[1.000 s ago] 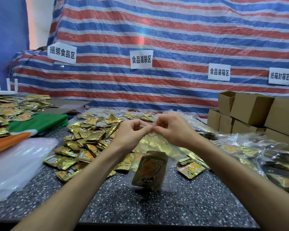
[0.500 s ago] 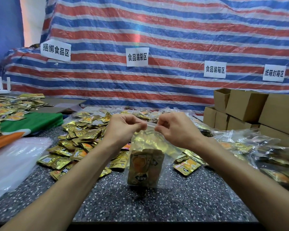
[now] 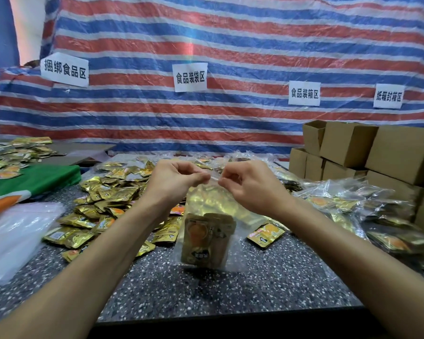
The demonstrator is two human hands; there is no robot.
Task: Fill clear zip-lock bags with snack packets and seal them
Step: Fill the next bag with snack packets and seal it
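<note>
A striped red, white and blue tarp (image 3: 255, 45) fills the far side, with four white paper signs (image 3: 190, 77) stuck on it. Below it a dark speckled table (image 3: 206, 294) runs from near edge to far. Brown cardboard boxes (image 3: 399, 152) are stacked at the far right, cut off by the frame edge. A heap of filled clear bags (image 3: 353, 206) lies in front of them on the right. A spread of loose gold snack packets (image 3: 113, 194) covers the left centre. A milky stack of plastic (image 3: 17, 236) sits near left, cut off by the frame edge.

The zip-lock bag (image 3: 213, 199) hangs upright above the middle of the table, long axis vertical, mouth upward, bottom edge just above or on the surface; which one is unclear. The left hand (image 3: 174, 182) pinches the top strip at its left end between thumb and curled forefinger. The right hand (image 3: 247, 187) pinches the same strip just to the right, other fingers curled in. A short stretch of strip shows between the two pinches. Whether the strip is sealed cannot be told. The bag's clear walls are hard to trace against the packets behind.

Gold packets in the bag (image 3: 206, 241) stand upright in its lower half; their count is unclear.
</note>
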